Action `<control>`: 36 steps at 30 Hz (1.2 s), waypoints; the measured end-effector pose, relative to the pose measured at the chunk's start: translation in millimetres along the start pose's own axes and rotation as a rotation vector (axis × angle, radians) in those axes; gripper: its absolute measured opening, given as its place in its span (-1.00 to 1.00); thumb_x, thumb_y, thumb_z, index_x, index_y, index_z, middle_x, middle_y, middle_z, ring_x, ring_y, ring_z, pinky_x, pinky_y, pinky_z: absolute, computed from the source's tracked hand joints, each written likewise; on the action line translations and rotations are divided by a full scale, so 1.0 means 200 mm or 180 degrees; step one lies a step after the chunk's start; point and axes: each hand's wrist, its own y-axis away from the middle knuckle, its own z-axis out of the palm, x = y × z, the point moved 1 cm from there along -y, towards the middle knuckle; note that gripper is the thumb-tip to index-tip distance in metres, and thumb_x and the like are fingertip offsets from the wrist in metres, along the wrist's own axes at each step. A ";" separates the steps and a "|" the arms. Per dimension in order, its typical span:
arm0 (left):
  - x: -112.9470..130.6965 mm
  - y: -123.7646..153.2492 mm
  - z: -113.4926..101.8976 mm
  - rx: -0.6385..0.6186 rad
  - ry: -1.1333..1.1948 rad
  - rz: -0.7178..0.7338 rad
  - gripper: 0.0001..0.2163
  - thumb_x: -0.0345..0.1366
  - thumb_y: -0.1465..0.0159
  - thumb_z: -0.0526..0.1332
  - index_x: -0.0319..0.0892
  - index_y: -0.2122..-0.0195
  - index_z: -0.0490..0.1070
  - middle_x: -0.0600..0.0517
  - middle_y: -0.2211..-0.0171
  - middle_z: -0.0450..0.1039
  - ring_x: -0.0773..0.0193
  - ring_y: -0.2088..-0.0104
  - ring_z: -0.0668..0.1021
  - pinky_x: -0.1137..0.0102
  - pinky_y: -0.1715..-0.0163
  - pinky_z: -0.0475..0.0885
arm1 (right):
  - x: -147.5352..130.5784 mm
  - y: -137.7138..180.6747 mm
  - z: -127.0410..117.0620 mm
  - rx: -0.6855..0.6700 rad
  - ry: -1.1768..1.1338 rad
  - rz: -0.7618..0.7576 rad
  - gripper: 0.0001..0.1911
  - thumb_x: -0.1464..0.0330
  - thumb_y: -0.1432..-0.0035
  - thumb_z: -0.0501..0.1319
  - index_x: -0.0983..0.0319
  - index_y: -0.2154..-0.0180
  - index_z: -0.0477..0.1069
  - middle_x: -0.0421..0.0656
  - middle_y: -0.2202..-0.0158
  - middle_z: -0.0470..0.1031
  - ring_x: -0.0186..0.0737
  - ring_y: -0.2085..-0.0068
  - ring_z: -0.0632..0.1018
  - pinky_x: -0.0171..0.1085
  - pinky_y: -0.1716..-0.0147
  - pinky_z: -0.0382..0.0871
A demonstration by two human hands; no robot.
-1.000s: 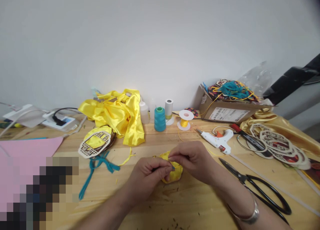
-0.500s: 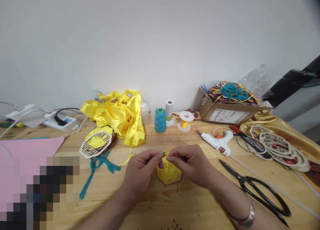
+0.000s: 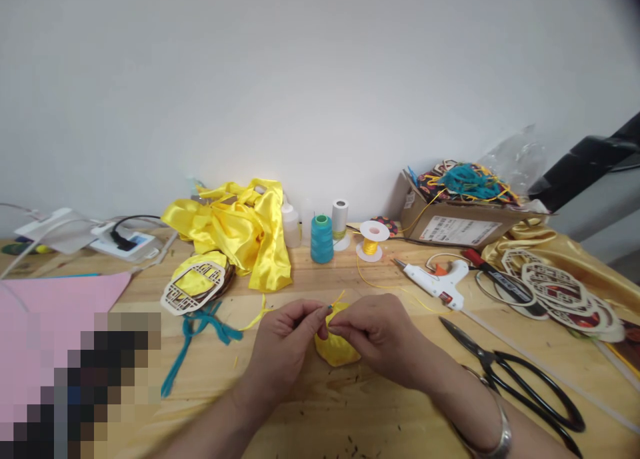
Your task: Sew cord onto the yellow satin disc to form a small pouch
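Observation:
My left hand (image 3: 293,336) is closed in a pinch, thumb against fingers, on a thin yellow cord (image 3: 340,297) whose end sticks up past the fingertips. A tiny bluish bit shows at that pinch. Close beside it on the right, the thumb and fingers of my right hand (image 3: 377,336) are pressed together; whatever lies between them is too small to make out. Below and behind both hands is a small yellow satin piece (image 3: 337,351) with a dark, angular edge. Its upper part is partly covered by the fingers.
Black-handled scissors (image 3: 500,366) lie to the right, near a white glue gun (image 3: 440,282). Thread spools (image 3: 321,239), a cord reel (image 3: 373,242) and a full cardboard box (image 3: 460,226) stand along the wall. Yellow satin (image 3: 240,229), wooden lattice pieces (image 3: 195,292) and teal strips (image 3: 203,322) lie left.
My right hand has shifted slightly left and its fingertips have dropped lower, covering more of the yellow satin piece. My left hand keeps its pinch.

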 end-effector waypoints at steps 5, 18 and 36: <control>0.01 0.01 0.00 0.0065 -0.0151 -0.0023 -0.80 -0.25 -0.14 0.20 -0.18 0.59 0.45 0.13 0.64 0.39 0.34 0.53 0.42 0.49 0.46 0.33 | 0.00 0.00 0.00 0.0052 0.0507 -0.0197 -0.79 0.38 -0.18 0.07 0.21 0.46 0.41 -0.25 0.58 0.45 -0.37 0.52 0.38 -0.34 0.52 0.02; 0.01 0.01 0.01 -0.0727 -0.0575 0.0353 -0.79 -0.31 -0.17 0.16 -0.15 0.59 0.47 0.13 0.63 0.41 0.34 0.54 0.43 0.51 0.48 0.29 | 0.03 -0.01 -0.06 0.0366 0.0280 -0.0210 -0.89 0.43 -0.15 0.13 0.21 0.36 0.44 -0.24 0.51 0.43 -0.36 0.45 0.37 -0.35 0.47 0.10; 0.03 0.00 -0.01 0.0156 -0.0071 -0.0039 -0.79 -0.27 -0.13 0.21 -0.16 0.63 0.43 0.15 0.64 0.39 0.37 0.51 0.41 0.54 0.43 0.29 | -0.02 -0.02 -0.01 0.0035 -0.0663 0.0439 -0.79 0.41 -0.17 0.08 0.22 0.39 0.49 -0.22 0.55 0.46 -0.40 0.53 0.37 -0.41 0.51 0.15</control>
